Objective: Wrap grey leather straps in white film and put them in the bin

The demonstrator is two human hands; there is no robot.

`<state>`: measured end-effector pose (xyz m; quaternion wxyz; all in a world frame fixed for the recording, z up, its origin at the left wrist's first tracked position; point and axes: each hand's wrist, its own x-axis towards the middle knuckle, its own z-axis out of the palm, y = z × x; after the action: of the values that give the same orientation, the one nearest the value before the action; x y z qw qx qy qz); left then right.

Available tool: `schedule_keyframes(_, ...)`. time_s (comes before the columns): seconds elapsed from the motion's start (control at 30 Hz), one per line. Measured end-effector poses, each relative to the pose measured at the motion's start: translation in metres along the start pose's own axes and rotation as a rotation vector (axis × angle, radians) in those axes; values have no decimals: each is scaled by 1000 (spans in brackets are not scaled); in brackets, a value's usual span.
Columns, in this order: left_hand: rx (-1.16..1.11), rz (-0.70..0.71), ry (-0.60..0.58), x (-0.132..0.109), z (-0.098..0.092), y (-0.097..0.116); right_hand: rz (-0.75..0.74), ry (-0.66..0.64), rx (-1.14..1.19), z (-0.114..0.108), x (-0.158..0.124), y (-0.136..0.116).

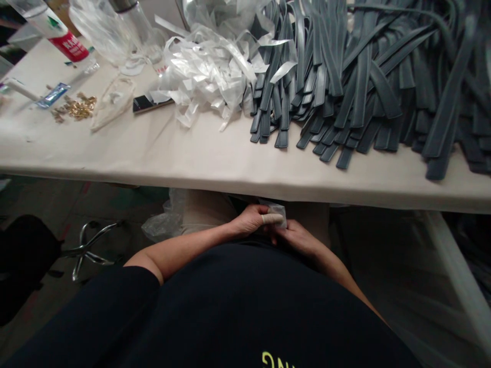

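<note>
Taking the meeting point of the two hands as the clock's centre, a metal chair base (87, 249) stands on the floor at nine o'clock. On the counter (153, 158), out towards ten, lies a blue packet (53, 95), with a clear container with a red label (71, 47) farther back. Just right of the packet is a small heap of gold-coloured pieces (81, 107), and beside it a cream pouch (113, 102). A dark flat object (148, 104) lies next, also at ten, its right end beneath white strips. Crumpled clear plastic (163, 222) hangs or rests below the counter edge at nine. The pile of white strips (210, 71) spreads at eleven, its right side touching the dark straps. The left hand (251, 220), with a tan wrap round one finger, is closed on a small translucent piece (280, 208) at the clock's centre, below the counter edge and in front of the dark shirt (249, 306). The right hand (301, 237) meets that piece's lower right edge at four; its fingertips are partly hidden, so whether they grip cannot be told. Many dark grey straps (360, 92) lie heaped at one o'clock, their ends pointing towards the near edge.
</note>
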<state>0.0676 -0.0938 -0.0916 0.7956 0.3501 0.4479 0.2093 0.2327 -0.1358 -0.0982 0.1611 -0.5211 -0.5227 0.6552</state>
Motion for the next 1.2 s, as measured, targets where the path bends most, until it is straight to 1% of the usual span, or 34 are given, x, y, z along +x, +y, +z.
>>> schedule_keyframes(0.13, -265, 5, 124, 6, -3, 0, -20, 125, -80, -7, -20, 1)
schedule_keyframes(0.23, -359, -17, 201, 12, -7, -1, -10, 231, -152, -14, -44, 5)
schedule_keyframes(0.33, -385, -58, 201, 14, -9, -1, -5, 362, -239, -19, -69, 8)
schedule_keyframes(0.4, -411, -91, 191, 14, -9, -1, -53, 448, -334, -19, -81, 8)
schedule_keyframes(0.47, -430, -123, 178, 12, -8, 0, -126, 498, -434, -17, -87, 7)
schedule_keyframes(0.57, -434, -136, 155, 9, -5, 1, -206, 530, -551, -11, -86, 7)
schedule_keyframes(0.67, -434, -114, 127, 8, -4, 0, -240, 564, -615, -6, -79, 9)
schedule_keyframes(0.8, -429, -108, 139, 9, -4, -2, -266, 576, -605, -4, -75, 10)
schedule_keyframes(0.93, -419, -113, 139, 9, -4, -2, -260, 599, -571, -4, -77, 9)
schedule_keyframes(1.07, -414, -123, 141, 9, -3, -2, -257, 573, -564, -3, -75, 9)
schedule_keyframes(1.2, -423, -108, 136, 10, -4, -3, -260, 564, -605, -2, -73, 13)
